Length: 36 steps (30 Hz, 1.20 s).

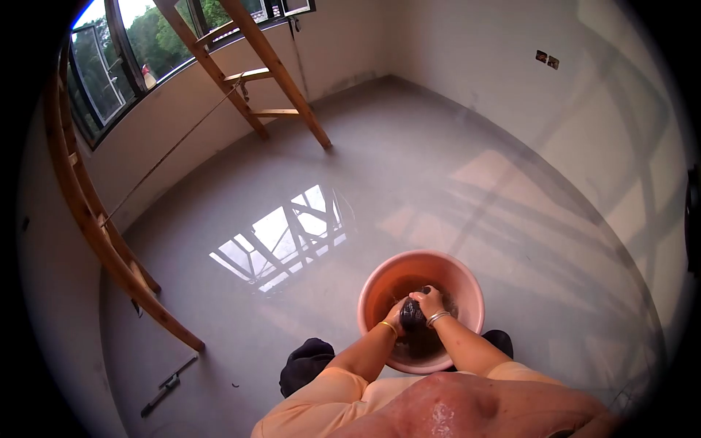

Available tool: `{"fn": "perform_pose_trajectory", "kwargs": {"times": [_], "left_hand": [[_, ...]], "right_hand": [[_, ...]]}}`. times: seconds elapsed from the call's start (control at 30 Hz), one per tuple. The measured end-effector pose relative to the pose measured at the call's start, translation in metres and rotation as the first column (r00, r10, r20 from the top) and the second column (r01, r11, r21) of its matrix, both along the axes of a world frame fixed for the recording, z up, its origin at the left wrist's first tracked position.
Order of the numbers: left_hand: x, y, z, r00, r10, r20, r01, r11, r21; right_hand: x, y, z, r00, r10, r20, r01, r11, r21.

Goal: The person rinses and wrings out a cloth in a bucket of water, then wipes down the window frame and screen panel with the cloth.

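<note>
A round pinkish-orange plastic basin (476,292) stands on the floor in front of me, with murky brown water (416,349) in its bottom. Inside it, a black, wet, shiny bundle that looks like cloth (412,315) is gripped between both my hands. My left hand (396,314), below a yellow bangle, is closed on the bundle's left side. From the upper right, my right hand (431,300) wraps over the same bundle, silvery bangles at its wrist. The fingers partly cover the bundle, so its exact kind is unclear.
A wooden stepladder (285,84) stands spread at the left, a rope (171,150) strung between its legs. A long-handled tool (169,383) lies on the smooth grey floor (350,182). Windows (157,40) line the far left wall; socket openings (547,59) show at right.
</note>
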<state>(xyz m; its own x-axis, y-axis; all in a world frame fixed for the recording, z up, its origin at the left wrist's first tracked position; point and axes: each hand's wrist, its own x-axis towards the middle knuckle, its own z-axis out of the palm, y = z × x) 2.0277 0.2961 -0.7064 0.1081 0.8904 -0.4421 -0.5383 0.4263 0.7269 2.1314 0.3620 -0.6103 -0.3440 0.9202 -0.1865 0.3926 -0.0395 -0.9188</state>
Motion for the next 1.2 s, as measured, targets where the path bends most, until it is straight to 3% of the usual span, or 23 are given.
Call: {"fn": "perform_pose_trajectory", "kwargs": {"times": [0.03, 0.13, 0.17, 0.2, 0.27, 0.33, 0.37, 0.4, 0.43, 0.47, 0.53, 0.6, 0.67, 0.7, 0.77, 0.8, 0.87, 0.9, 1.0, 1.07, 1.1, 1.13, 1.2], "left_hand": [[0.001, 0.006, -0.041, 0.996, 0.032, -0.078, -0.024, 0.994, 0.103], [0.004, -0.004, 0.017, 0.907, 0.179, -0.382, -0.138, 0.982, 0.132], [0.005, 0.001, 0.000, 0.959, 0.280, -0.035, -0.282, 0.956, -0.077], [0.003, 0.005, -0.010, 0.861, 0.418, 0.290, -0.325, 0.890, -0.319], [-0.001, 0.004, 0.016, 0.844, 0.502, 0.188, -0.422, 0.838, -0.345], [-0.002, 0.004, 0.011, 0.681, 0.691, -0.243, -0.733, 0.645, -0.218], [-0.010, 0.001, 0.010, 0.766, 0.547, -0.338, -0.619, 0.769, -0.157], [-0.006, -0.001, 0.011, 0.757, 0.561, -0.335, -0.636, 0.751, -0.178], [0.003, 0.000, 0.014, 0.588, 0.421, -0.690, -0.616, 0.786, -0.046], [0.008, 0.000, 0.017, 0.287, 0.246, -0.926, -0.548, 0.835, 0.051], [0.017, -0.009, 0.014, 0.255, -0.144, -0.956, -0.224, 0.953, -0.203], [0.024, -0.018, -0.001, 0.100, -0.446, -0.889, 0.106, 0.894, -0.436], [0.025, -0.017, -0.005, 0.021, -0.562, -0.827, 0.293, 0.794, -0.532], [0.026, -0.018, -0.007, 0.005, -0.584, -0.812, 0.339, 0.764, -0.548], [0.023, -0.021, -0.008, -0.009, -0.607, -0.795, 0.390, 0.730, -0.562], [0.023, -0.021, -0.007, 0.001, -0.608, -0.794, 0.409, 0.725, -0.554], [0.017, -0.016, -0.007, 0.017, -0.594, -0.805, 0.434, 0.729, -0.529], [0.014, -0.012, -0.007, 0.031, -0.582, -0.813, 0.446, 0.736, -0.509], [-0.003, 0.006, -0.023, 0.264, -0.488, -0.832, 0.397, 0.841, -0.367], [-0.001, 0.013, -0.051, 0.833, -0.088, -0.547, -0.099, 0.948, -0.304], [0.004, 0.006, -0.032, 0.936, 0.112, -0.335, -0.217, 0.931, -0.294], [0.004, -0.004, 0.007, 0.937, 0.110, -0.331, -0.213, 0.931, -0.295], [0.002, -0.023, 0.099, 0.985, 0.164, -0.046, -0.159, 0.779, -0.606]], "right_hand": [[0.001, 0.013, -0.021, 0.996, -0.054, -0.068, 0.044, 0.990, -0.137], [0.006, 0.020, -0.052, 0.984, -0.179, -0.011, 0.175, 0.969, -0.176], [0.007, 0.020, -0.063, 0.984, -0.179, -0.025, 0.172, 0.970, -0.170], [0.006, 0.024, -0.092, 0.979, -0.204, -0.014, 0.203, 0.978, -0.048], [0.007, 0.031, -0.102, 0.975, -0.222, -0.006, 0.222, 0.972, 0.074], [0.022, 0.026, -0.084, 0.938, -0.228, 0.261, 0.148, 0.945, 0.291], [0.030, 0.029, -0.070, 0.968, -0.134, 0.214, 0.123, 0.990, 0.065], [0.032, 0.027, -0.066, 0.956, -0.192, 0.220, 0.184, 0.981, 0.059], [0.035, 0.023, -0.068, 0.942, -0.178, 0.285, 0.141, 0.979, 0.146], [0.034, 0.024, -0.069, 0.926, -0.161, 0.341, 0.082, 0.969, 0.235], [0.031, 0.016, -0.073, 0.883, -0.010, 0.468, -0.087, 0.979, 0.183], [0.026, 0.006, -0.080, 0.782, 0.164, 0.601, -0.248, 0.967, 0.058], [0.031, 0.003, -0.099, 0.425, 0.481, 0.767, -0.444, 0.849, -0.287], [0.032, -0.002, -0.100, 0.404, 0.504, 0.764, -0.472, 0.830, -0.298], [0.036, -0.001, -0.110, -0.092, 0.676, 0.731, -0.577, 0.562, -0.593], [0.041, 0.003, -0.118, -0.104, 0.676, 0.729, -0.588, 0.550, -0.593], [0.042, 0.004, -0.131, 0.107, 0.605, 0.789, -0.634, 0.653, -0.414], [0.040, 0.010, -0.137, 0.461, 0.491, 0.739, -0.403, 0.858, -0.319], [0.025, 0.019, -0.097, 0.822, 0.338, 0.458, -0.386, 0.922, 0.012], [0.022, 0.009, -0.037, 0.862, 0.351, 0.365, -0.404, 0.912, 0.077], [0.023, -0.001, -0.006, 0.894, 0.361, 0.264, -0.407, 0.902, 0.144], [0.024, -0.007, 0.014, 0.894, 0.359, 0.267, -0.405, 0.903, 0.142], [0.025, -0.020, 0.054, 0.903, 0.418, -0.096, -0.406, 0.905, 0.125]]}}
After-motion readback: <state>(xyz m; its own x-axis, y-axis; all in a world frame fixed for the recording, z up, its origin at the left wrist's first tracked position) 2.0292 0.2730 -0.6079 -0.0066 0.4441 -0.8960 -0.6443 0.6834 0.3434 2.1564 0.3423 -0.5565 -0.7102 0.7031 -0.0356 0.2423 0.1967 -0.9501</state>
